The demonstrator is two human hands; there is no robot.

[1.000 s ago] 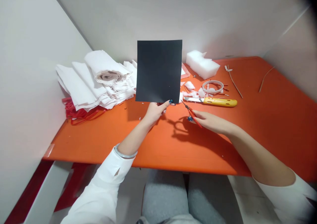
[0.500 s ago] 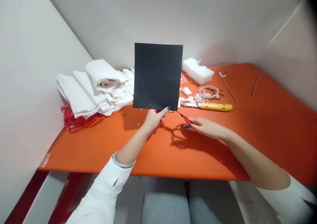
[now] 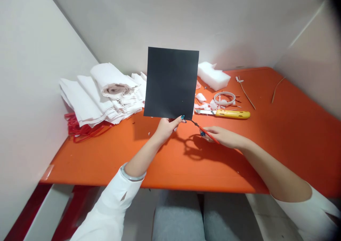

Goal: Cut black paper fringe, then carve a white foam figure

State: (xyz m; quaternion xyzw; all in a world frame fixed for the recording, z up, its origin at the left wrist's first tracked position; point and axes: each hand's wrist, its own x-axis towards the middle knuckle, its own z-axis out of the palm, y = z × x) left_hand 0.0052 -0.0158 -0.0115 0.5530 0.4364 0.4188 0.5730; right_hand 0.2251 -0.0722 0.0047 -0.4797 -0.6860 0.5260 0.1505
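Observation:
Upright above the table stands a black sheet of card or paper (image 3: 172, 81), pinched at its lower edge by my left hand (image 3: 168, 127). The thumb lies in front of the sheet and the other fingers are partly hidden. My right hand (image 3: 220, 136) grips red-handled scissors (image 3: 206, 131). Their dark tips meet the sheet's lower right corner, just right of my left thumb. The blades look nearly closed. Shadows of the sheet and scissors fall on the orange table below.
Folded white cloth or paper (image 3: 112, 85) and red ribbon (image 3: 85, 127) lie at left on the orange table (image 3: 106, 166). On the right are a yellow-handled utility knife (image 3: 231, 114), a roll of tape (image 3: 224, 98), white foam (image 3: 213, 76), scraps and thin wires (image 3: 247, 95). Walls enclose the back and left.
The black sheet has shifted slightly right and tilted a little clockwise in my left hand. The scissors' handles have come closer together in my right hand.

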